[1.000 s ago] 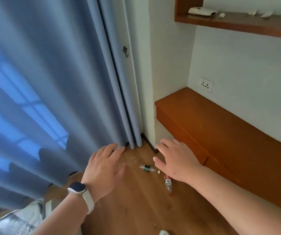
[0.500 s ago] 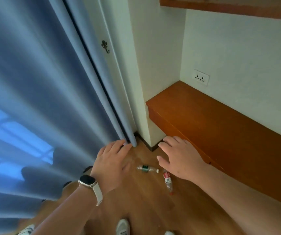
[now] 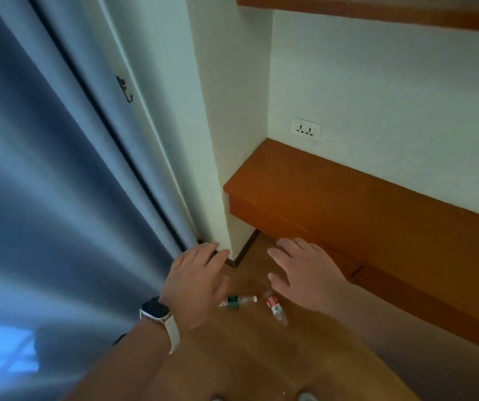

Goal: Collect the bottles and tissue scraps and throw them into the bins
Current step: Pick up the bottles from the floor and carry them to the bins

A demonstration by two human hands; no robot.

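Two small clear plastic bottles lie on the wooden floor near the wall corner. The green-labelled bottle (image 3: 236,302) lies on its side just right of my left hand (image 3: 194,282). The red-labelled bottle (image 3: 275,309) lies below my right hand (image 3: 304,273). Both hands hover above the floor with fingers spread and hold nothing. A white watch sits on my left wrist. No tissue scraps or bins are in view.
A blue curtain (image 3: 44,212) hangs along the left. A white wall corner (image 3: 218,169) stands ahead. A low orange-brown wooden bench (image 3: 362,209) runs along the right wall under a socket (image 3: 306,129). A wooden shelf (image 3: 377,10) is overhead.
The view has moved closer to the corner and tilted down. Both hands stay open and have spread further apart above the bottles, which lie where they were.
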